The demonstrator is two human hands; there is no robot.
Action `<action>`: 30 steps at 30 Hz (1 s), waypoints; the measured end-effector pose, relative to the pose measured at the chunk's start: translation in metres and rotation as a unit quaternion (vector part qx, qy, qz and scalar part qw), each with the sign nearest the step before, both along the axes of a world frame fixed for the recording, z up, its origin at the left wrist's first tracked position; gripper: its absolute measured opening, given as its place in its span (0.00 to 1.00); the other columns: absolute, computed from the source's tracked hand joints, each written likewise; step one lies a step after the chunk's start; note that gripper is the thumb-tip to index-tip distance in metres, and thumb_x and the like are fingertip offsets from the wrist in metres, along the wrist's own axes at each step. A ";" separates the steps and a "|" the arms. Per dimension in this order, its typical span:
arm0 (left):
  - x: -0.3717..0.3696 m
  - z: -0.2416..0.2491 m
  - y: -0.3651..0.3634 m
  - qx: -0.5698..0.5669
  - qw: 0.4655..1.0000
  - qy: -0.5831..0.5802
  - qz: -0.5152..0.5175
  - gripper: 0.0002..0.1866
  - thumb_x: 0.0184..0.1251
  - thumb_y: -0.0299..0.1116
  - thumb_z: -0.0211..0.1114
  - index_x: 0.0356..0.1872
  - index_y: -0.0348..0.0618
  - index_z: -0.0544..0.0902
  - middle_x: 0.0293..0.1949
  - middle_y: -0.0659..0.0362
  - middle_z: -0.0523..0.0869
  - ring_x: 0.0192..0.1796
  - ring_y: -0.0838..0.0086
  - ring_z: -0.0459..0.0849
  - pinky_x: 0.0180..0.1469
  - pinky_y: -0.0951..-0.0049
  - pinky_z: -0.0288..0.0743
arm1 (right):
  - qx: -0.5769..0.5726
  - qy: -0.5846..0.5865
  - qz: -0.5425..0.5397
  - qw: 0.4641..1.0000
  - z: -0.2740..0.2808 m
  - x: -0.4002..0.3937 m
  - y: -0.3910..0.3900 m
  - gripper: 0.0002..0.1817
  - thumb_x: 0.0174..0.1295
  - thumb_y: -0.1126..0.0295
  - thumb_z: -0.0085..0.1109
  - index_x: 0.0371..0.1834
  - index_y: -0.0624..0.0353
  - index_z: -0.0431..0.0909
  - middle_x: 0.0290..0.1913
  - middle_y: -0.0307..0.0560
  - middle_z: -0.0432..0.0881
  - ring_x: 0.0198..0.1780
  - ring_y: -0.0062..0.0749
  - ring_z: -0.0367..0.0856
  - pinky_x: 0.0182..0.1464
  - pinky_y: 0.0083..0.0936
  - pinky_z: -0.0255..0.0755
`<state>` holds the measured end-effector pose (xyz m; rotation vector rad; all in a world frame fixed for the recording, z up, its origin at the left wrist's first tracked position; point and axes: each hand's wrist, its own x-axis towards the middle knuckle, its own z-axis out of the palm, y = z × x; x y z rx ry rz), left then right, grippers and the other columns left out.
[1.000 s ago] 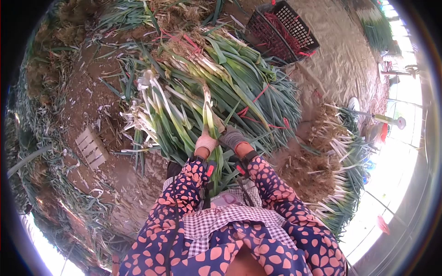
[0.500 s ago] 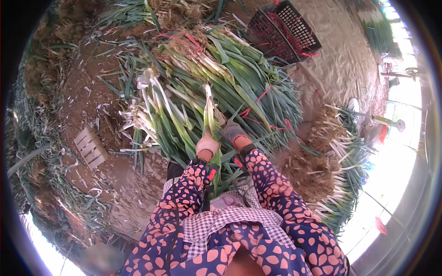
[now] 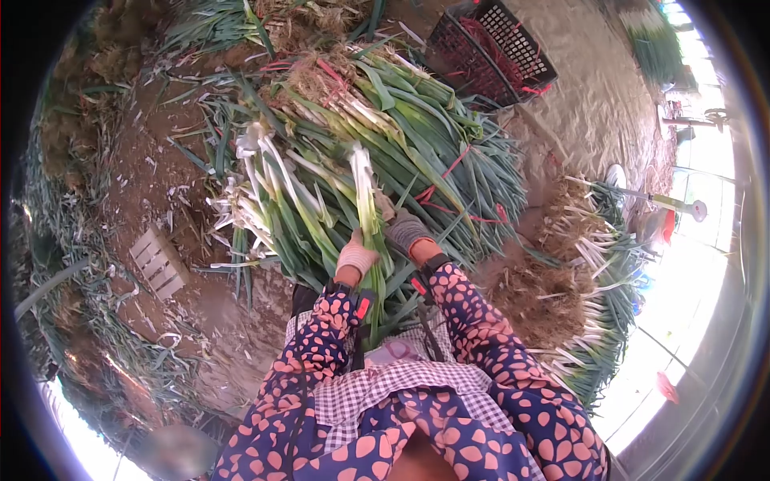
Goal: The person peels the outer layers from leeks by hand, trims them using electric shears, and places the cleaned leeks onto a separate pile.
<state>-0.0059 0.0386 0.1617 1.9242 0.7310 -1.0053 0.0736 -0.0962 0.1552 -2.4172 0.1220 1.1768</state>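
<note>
My left hand (image 3: pixel 357 255), in a pale pinkish glove, is closed around the green part of a leek (image 3: pixel 363 184). The leek's white end points away from me, and its leaves hang down toward my lap. Just right of it, my right hand (image 3: pixel 407 232) wears a grey glove, its fingers curled in beside the stalk. A brownish flap (image 3: pixel 386 207) shows at those fingertips; I cannot tell what they grip. Loose leeks with white stalks (image 3: pixel 261 172) lie to the left, and under and beyond my hands is a heap of green leeks (image 3: pixel 425 120).
A black plastic crate (image 3: pixel 493 52) with red ties stands at the far right. Red ties (image 3: pixel 445 204) lie across the heap. To the right is a row of rooted leeks (image 3: pixel 573 280). A small slatted stool (image 3: pixel 159 263) sits on the littered soil at left.
The held leek has turned a little, and more of its white stalk shows. My left hand has shifted slightly left; my right hand stays close beside the stalk.
</note>
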 end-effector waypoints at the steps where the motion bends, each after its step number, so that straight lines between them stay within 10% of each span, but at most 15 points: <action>1: -0.003 0.002 -0.001 0.003 1.000 0.001 -0.001 0.45 0.40 0.37 0.69 0.65 0.43 0.60 0.46 0.39 0.80 0.51 0.51 0.79 0.53 0.63 0.72 | -0.009 0.014 0.070 0.997 -0.001 0.005 0.003 0.27 0.53 0.50 0.55 0.47 0.63 0.76 0.44 0.66 0.79 0.49 0.59 0.77 0.48 0.42 0.73; 5: -0.001 0.001 0.001 0.015 1.000 0.005 0.012 0.39 0.41 0.36 0.68 0.61 0.43 0.66 0.46 0.41 0.80 0.50 0.51 0.79 0.53 0.62 0.72 | -0.042 0.027 0.032 0.998 -0.030 0.015 0.005 0.28 0.54 0.51 0.54 0.48 0.66 0.75 0.44 0.65 0.79 0.48 0.58 0.77 0.47 0.43 0.73; 7: -0.009 -0.006 0.002 0.009 1.000 -0.003 0.010 0.35 0.42 0.36 0.68 0.57 0.43 0.70 0.46 0.42 0.80 0.50 0.51 0.79 0.53 0.62 0.72 | -0.010 -0.030 0.181 0.983 -0.045 0.009 0.008 0.29 0.50 0.52 0.58 0.48 0.65 0.74 0.44 0.63 0.79 0.47 0.55 0.78 0.47 0.41 0.73; 14: -0.004 0.000 0.010 -0.382 0.870 -0.028 0.311 0.27 0.51 0.27 0.61 0.57 0.38 0.71 0.46 0.51 0.80 0.46 0.61 0.81 0.48 0.65 0.76 | 0.041 -0.014 -0.004 0.999 0.006 -0.033 -0.025 0.28 0.46 0.55 0.60 0.48 0.62 0.74 0.42 0.60 0.81 0.43 0.51 0.80 0.43 0.39 0.73; 22: -0.006 -0.044 0.052 -0.368 0.823 -0.041 0.432 0.21 0.52 0.24 0.63 0.51 0.40 0.76 0.41 0.54 0.82 0.42 0.63 0.81 0.48 0.62 0.77 | 0.119 0.032 -0.017 0.992 0.067 -0.129 -0.066 0.28 0.44 0.56 0.62 0.47 0.61 0.73 0.38 0.57 0.81 0.38 0.50 0.80 0.41 0.39 0.73; 27: -0.014 -0.082 0.072 -0.388 0.837 -0.046 0.384 0.17 0.57 0.30 0.60 0.47 0.36 0.78 0.42 0.55 0.83 0.43 0.64 0.81 0.48 0.61 0.77 | 0.114 0.003 -0.043 0.993 0.109 -0.148 -0.084 0.29 0.44 0.56 0.63 0.49 0.60 0.72 0.40 0.56 0.79 0.38 0.51 0.79 0.40 0.38 0.73; 30: -0.003 -0.019 0.082 -0.427 0.844 -0.076 0.317 0.18 0.59 0.34 0.60 0.48 0.35 0.78 0.43 0.53 0.83 0.45 0.63 0.81 0.49 0.61 0.77 | 0.155 -0.070 -0.091 0.981 0.088 -0.199 -0.107 0.25 0.46 0.57 0.62 0.46 0.59 0.74 0.37 0.57 0.79 0.37 0.51 0.79 0.39 0.38 0.73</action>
